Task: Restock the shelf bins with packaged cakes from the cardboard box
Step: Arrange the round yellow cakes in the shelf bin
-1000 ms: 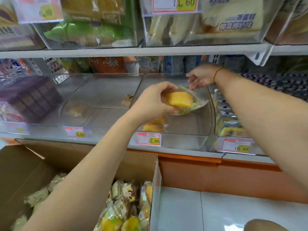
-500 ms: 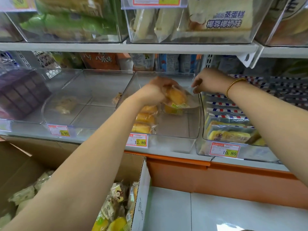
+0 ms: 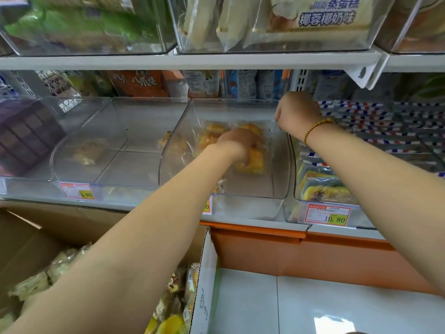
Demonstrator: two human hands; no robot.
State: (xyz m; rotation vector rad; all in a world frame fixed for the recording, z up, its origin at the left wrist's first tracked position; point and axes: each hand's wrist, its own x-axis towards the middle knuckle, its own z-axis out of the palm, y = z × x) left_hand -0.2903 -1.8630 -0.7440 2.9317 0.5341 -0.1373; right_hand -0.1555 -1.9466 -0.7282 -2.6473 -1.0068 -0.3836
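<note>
My left hand [image 3: 237, 143] reaches deep into the clear middle shelf bin [image 3: 250, 196] and grips a yellow packaged cake [image 3: 255, 157] among other yellow cakes at the bin's back. My right hand [image 3: 297, 113] is curled over the bin's far right corner, holding its rim. Below at the left stands the open cardboard box [image 3: 202, 273], holding several wrapped cakes [image 3: 171, 321]; my left forearm hides part of them.
A nearly empty clear bin [image 3: 115, 141] sits to the left, a bin of blue-and-yellow packs [image 3: 322, 186] to the right. The upper shelf [image 3: 192, 61] hangs low over the bins. An orange base panel [image 3: 289, 251] and white floor tiles [image 3: 313, 307] lie below.
My left hand has carried the yellow cake from the bin's front down and back into the bin. My right hand stays on the bin's rear right rim. The camera has moved closer.
</note>
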